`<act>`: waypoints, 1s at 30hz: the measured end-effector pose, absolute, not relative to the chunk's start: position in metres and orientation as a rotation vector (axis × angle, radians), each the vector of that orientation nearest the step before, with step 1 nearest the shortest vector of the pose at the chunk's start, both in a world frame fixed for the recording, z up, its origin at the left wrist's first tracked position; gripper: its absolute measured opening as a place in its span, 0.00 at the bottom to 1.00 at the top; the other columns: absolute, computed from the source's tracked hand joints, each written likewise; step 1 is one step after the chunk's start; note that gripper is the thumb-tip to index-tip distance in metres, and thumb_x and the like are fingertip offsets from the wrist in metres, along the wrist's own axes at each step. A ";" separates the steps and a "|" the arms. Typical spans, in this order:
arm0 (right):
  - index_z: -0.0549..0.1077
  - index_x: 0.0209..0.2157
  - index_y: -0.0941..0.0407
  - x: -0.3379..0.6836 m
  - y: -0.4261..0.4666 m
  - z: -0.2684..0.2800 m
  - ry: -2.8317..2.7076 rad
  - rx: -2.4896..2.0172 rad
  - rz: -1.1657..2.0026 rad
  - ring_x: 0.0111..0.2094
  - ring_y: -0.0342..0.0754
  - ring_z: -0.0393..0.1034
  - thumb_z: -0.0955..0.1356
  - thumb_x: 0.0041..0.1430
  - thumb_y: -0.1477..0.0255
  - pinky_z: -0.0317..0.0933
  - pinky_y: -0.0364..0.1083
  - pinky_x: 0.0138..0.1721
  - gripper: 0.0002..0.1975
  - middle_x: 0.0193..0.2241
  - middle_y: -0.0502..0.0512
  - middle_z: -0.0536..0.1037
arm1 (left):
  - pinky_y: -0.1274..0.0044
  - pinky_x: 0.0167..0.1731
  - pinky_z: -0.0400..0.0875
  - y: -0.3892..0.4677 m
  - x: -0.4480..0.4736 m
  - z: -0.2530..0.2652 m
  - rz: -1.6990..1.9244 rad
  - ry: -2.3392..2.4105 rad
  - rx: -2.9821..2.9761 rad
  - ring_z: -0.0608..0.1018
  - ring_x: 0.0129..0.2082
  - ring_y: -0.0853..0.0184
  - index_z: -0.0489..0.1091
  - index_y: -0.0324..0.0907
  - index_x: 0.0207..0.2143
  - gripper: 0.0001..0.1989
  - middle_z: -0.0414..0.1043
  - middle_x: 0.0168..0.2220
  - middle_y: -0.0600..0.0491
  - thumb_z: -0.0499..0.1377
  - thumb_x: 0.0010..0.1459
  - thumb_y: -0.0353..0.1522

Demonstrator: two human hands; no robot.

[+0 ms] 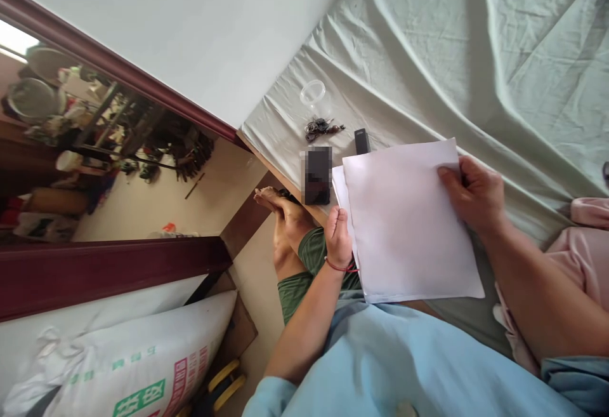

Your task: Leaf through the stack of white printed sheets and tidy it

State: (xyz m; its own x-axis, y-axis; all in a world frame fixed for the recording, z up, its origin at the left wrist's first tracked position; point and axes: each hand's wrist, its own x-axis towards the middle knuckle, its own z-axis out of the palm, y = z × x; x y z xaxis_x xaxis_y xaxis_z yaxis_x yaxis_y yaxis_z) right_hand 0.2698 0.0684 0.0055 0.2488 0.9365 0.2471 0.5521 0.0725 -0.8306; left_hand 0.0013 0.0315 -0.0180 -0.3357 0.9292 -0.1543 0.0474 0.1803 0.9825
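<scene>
A stack of blank white paper sheets (pixel 413 226) is held in front of my body, tilted, above the edge of the cloth-covered surface. My right hand (pixel 478 195) pinches its right edge, thumb on the top sheet and fingers behind. At the opposite side, my left hand (pixel 339 236) is closed at the left edge, where some sheets behind stick out past the top one. A red cord circles that wrist. Just beyond the paper's upper left corner lie a dark phone-like rectangle (pixel 318 176), partly blurred out, and a small black box-shaped object (pixel 361 141).
A bunch of keys (pixel 321 128) and a clear round plastic container (pixel 313 93) lie farther back on the pale green cloth (pixel 428 55). Pink fabric (pixel 580 252) is at the right. A printed white sack (pixel 143 360) stands lower left, near a doorway with cluttered shelves (pixel 118 119).
</scene>
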 end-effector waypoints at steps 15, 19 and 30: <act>0.56 0.22 0.53 0.265 0.065 0.012 -1.411 -1.587 0.643 0.22 0.40 0.45 0.69 0.60 0.67 0.44 0.45 0.25 0.19 0.18 0.44 0.55 | 0.79 0.33 0.66 0.029 0.003 -0.011 1.267 1.494 1.062 0.67 0.30 0.71 0.68 0.41 0.32 0.20 0.65 0.28 0.56 0.59 0.62 0.50; 0.60 0.23 0.54 0.264 0.065 0.012 -1.425 -1.591 0.647 0.22 0.39 0.46 0.69 0.59 0.66 0.44 0.45 0.25 0.16 0.18 0.43 0.56 | 0.79 0.35 0.67 0.029 0.003 -0.012 1.274 1.489 1.042 0.68 0.31 0.71 0.69 0.41 0.33 0.20 0.66 0.29 0.56 0.59 0.63 0.49; 0.65 0.26 0.54 0.260 0.063 0.016 -1.481 -1.620 0.602 0.21 0.39 0.50 0.67 0.60 0.64 0.48 0.44 0.25 0.12 0.18 0.44 0.60 | 0.76 0.36 0.68 0.028 0.004 -0.014 1.253 1.551 1.070 0.68 0.31 0.69 0.67 0.42 0.31 0.22 0.65 0.28 0.56 0.58 0.61 0.52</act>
